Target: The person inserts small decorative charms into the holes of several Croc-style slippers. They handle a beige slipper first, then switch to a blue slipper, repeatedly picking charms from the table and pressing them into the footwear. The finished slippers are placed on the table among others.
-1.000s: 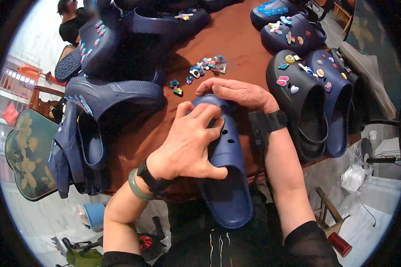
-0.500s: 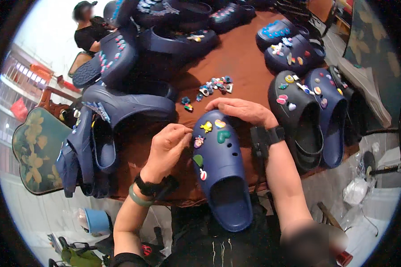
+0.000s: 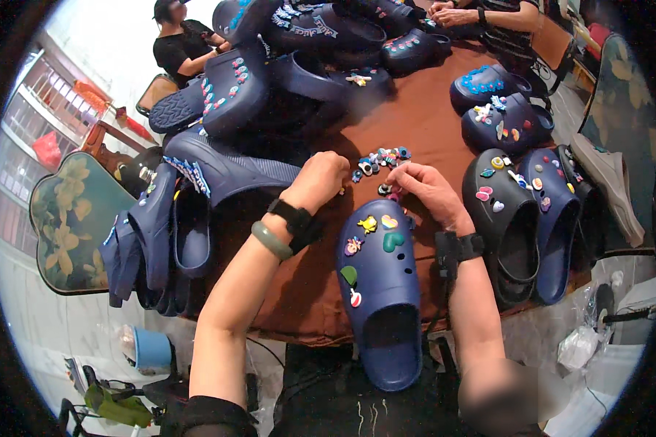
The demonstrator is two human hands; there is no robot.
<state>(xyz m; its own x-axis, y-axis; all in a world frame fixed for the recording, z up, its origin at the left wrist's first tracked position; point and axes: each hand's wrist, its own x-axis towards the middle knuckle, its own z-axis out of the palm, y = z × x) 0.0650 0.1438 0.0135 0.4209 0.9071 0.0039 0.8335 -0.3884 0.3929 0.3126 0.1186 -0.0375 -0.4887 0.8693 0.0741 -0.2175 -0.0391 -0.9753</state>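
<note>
A navy clog point(image 3: 375, 280) lies in front of me, toe pointing away, its opening toward my body. Several colourful charms, among them a green heart point(image 3: 393, 241) and a yellow figure point(image 3: 368, 224), sit in its upper; two holes are bare. Past the toe lies a small heap of loose shoe charms point(image 3: 380, 161). My right hand point(image 3: 431, 192) is just beyond the toe, thumb and forefinger pinched beside some loose charms; what it grips is hidden. Left of the heap, my left hand point(image 3: 319, 180) is closed, fingertips down, with a tiny pale bit at them that I cannot make out.
Decorated navy clogs point(image 3: 226, 164) crowd the table's left side and far end. To the right stand a black clog point(image 3: 504, 211), another navy clog point(image 3: 550, 218) and a grey shoe point(image 3: 611, 186). Two other people are at the far side. A blue bucket point(image 3: 151, 348) is on the floor.
My right hand has left the clog's toe and closed at the loose charms. My left hand has moved forward, away from the clog's side. The view has shifted, showing a second person.
</note>
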